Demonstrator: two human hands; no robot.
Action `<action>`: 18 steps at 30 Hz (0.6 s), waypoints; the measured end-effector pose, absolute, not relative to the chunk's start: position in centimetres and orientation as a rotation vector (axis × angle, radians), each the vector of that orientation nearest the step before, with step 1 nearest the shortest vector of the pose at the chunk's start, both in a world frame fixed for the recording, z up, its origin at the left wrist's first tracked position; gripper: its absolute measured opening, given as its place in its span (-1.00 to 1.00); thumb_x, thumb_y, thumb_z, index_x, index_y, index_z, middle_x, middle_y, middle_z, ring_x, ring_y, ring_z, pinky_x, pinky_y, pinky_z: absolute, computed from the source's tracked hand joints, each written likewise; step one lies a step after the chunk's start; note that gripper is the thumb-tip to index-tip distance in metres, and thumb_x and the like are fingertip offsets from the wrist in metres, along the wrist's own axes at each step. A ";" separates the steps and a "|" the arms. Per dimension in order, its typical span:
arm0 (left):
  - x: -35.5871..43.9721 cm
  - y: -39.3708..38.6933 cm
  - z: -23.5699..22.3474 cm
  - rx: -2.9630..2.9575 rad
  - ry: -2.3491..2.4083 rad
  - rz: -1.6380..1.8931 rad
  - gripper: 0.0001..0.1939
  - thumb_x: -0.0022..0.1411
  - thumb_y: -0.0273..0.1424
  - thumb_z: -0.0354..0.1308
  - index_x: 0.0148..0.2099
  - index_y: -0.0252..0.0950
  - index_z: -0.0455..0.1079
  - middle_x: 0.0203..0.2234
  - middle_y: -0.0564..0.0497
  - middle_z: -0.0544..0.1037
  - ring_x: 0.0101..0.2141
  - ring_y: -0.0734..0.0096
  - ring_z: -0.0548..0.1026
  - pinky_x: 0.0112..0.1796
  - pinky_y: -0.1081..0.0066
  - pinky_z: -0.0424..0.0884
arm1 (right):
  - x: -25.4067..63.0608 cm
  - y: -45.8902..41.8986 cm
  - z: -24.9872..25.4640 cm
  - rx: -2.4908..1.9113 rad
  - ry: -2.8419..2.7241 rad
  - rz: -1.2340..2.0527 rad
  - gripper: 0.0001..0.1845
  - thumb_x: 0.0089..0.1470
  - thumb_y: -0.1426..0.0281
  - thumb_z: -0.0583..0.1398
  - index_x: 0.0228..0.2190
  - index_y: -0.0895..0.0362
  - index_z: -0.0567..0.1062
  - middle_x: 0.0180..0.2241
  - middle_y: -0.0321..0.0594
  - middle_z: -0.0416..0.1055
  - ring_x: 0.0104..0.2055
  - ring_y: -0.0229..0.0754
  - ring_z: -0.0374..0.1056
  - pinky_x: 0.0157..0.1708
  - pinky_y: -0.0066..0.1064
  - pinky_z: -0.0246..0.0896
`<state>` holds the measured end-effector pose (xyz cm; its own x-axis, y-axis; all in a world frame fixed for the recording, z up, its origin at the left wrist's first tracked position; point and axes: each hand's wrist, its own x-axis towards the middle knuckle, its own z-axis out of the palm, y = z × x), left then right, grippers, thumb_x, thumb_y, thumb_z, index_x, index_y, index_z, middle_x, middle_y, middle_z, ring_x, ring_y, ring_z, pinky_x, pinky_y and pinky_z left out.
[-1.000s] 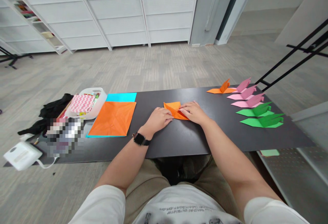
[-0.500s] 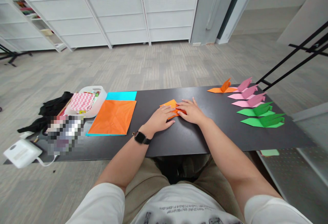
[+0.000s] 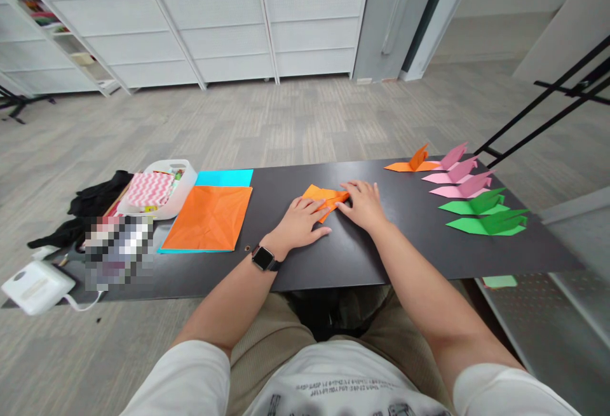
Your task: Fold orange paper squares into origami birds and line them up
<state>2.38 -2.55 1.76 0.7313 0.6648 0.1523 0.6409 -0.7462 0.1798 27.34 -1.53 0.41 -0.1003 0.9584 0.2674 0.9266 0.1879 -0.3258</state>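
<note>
A piece of folded orange origami paper (image 3: 326,195) lies on the dark table in front of me, its narrow end pointing right. My left hand (image 3: 301,220) rests flat over its left and near part, fingers stretched out and thumb apart. At the narrow right end, my right hand (image 3: 363,205) has thumb and fingers closed around the tip. Part of the paper is hidden under both hands.
Orange paper sheets (image 3: 210,218) lie over blue ones (image 3: 223,178) on the left. Beyond them stand a white basket (image 3: 183,194) and a white device with a cable (image 3: 38,286). Folded paper birds in orange (image 3: 414,163), pink (image 3: 460,184) and green (image 3: 488,224) line the right side.
My right hand has shifted slightly right along the paper, to its narrow end. More of the folded orange shape shows between my hands. The left hand has barely moved.
</note>
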 end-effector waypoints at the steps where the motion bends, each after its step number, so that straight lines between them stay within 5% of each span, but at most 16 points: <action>1: 2.4 -2.6 1.7 2.822 1.072 0.308 -0.32 0.47 0.08 0.06 0.48 -0.11 0.29 0.43 -0.09 0.34 0.36 -0.02 0.28 0.39 -0.08 0.05 | 27.5 -1.6 0.2 -1.820 -2.014 0.106 -0.35 0.22 0.13 0.29 0.28 0.02 0.44 0.26 0.03 0.39 0.31 0.24 0.25 0.41 0.42 -0.16; 13: 3.0 -2.7 1.1 2.795 1.026 0.333 -0.20 0.42 0.13 0.10 0.53 -0.16 0.20 0.49 -0.15 0.22 0.44 -0.08 0.17 0.46 -0.13 -0.13 | 27.2 -1.3 -0.8 -1.915 -1.937 0.167 0.00 0.15 -0.01 0.27 0.45 0.11 0.12 0.39 0.24 0.18 0.45 0.39 0.05 0.39 0.51 -0.26; 18: 2.5 -2.5 1.5 2.736 1.000 0.322 -0.27 0.43 0.11 0.11 0.48 -0.13 0.27 0.44 -0.13 0.32 0.41 -0.01 0.26 0.44 -0.11 -0.02 | 27.0 -1.6 -0.9 -1.930 -1.960 0.184 0.09 0.13 -0.09 0.29 0.47 0.12 0.05 0.41 0.26 0.15 0.48 0.42 -0.01 0.39 0.52 -0.30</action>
